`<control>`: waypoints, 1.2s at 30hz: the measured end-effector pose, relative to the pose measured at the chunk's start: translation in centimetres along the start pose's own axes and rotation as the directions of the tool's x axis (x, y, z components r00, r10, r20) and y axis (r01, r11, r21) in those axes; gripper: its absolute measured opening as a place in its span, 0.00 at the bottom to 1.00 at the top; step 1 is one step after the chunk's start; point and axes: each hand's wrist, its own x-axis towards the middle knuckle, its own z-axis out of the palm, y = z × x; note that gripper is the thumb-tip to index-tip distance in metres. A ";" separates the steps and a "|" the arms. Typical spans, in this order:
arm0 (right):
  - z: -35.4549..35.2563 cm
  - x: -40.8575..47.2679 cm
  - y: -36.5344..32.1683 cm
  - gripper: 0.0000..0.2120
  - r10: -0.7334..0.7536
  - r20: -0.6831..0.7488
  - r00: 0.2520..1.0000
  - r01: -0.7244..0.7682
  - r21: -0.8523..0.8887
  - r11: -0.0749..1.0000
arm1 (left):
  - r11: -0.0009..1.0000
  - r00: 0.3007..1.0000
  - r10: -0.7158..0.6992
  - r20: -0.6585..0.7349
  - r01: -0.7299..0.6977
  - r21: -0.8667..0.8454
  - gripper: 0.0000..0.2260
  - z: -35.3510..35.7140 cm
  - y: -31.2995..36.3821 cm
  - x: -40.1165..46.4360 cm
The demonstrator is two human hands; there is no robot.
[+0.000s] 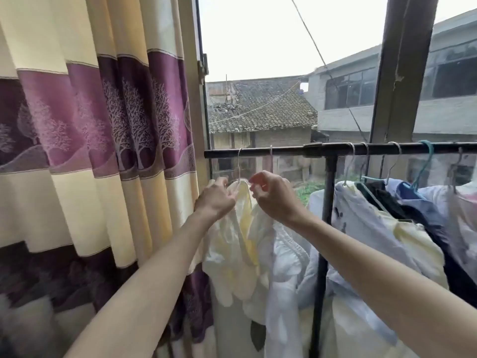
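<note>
Centre of frame: left hand [215,196] and right hand [271,196] each pinch the top of a pale yellow garment [240,241]. It hangs on a white hanger [238,164] hooked over the black rail [258,152]. Right of frame: further clothes [374,228] hang on the same rail. Left: cream and purple curtain [103,125]. Upper centre: tiled roof [263,109] outside.

Flat overcast daylight reaches you from the blown-out white sky [258,34] above the black metal clothes rail [258,152] — soft, barely any shadows. Below the rail the pale yellow-white garment [240,228] is evenly lit; left of the rail, the cream-and-purple tree-patterned curtain [103,112] bows and blurs downward.
</note>
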 end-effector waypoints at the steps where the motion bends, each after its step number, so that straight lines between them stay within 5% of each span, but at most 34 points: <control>1: 0.4 -0.1 0.1 0.12 0.012 0.030 0.999 -0.012 -0.014 1.000 | 0.999 0.998 -0.031 0.049 0.033 -0.034 0.18 0.2 -0.3 -0.3; 5: 1.6 -0.4 0.7 0.15 -0.007 0.134 0.991 0.026 -0.145 0.989 | 0.994 0.990 -0.031 0.141 0.046 -0.104 0.22 1.3 -0.6 -1.2; 10: 1.4 0.0 2.7 0.16 0.096 0.140 0.985 -0.055 -0.268 0.962 | 0.974 1.000 0.019 0.011 -0.016 -0.225 0.17 1.9 0.2 -1.1; 16: -0.3 0.6 5.3 0.15 0.288 0.063 0.956 -0.272 -0.189 0.944 | 0.818 0.996 -0.015 0.093 0.066 -0.572 0.20 2.8 1.8 -2.3; 20: -0.3 0.9 5.2 0.15 0.441 0.176 0.880 -0.462 0.102 0.881 | 0.662 0.959 0.067 0.275 0.164 -0.731 0.20 3.5 2.3 -3.2; 23: -0.2 1.4 4.3 0.15 0.460 0.191 0.867 -0.481 0.081 0.873 | 0.710 0.949 0.119 0.292 0.124 -0.693 0.15 3.9 2.3 -3.5; 30: 0.0 1.8 2.6 0.11 0.272 0.176 0.946 -0.238 -0.191 0.952 | 0.810 0.996 -0.084 0.004 0.070 -0.583 0.09 3.9 -0.3 -2.4; 36: -0.6 -0.8 0.9 0.10 0.174 0.063 0.983 -0.160 -0.178 0.971 | 0.865 0.935 -0.163 -0.316 -0.019 -0.502 0.15 2.6 -0.8 -2.0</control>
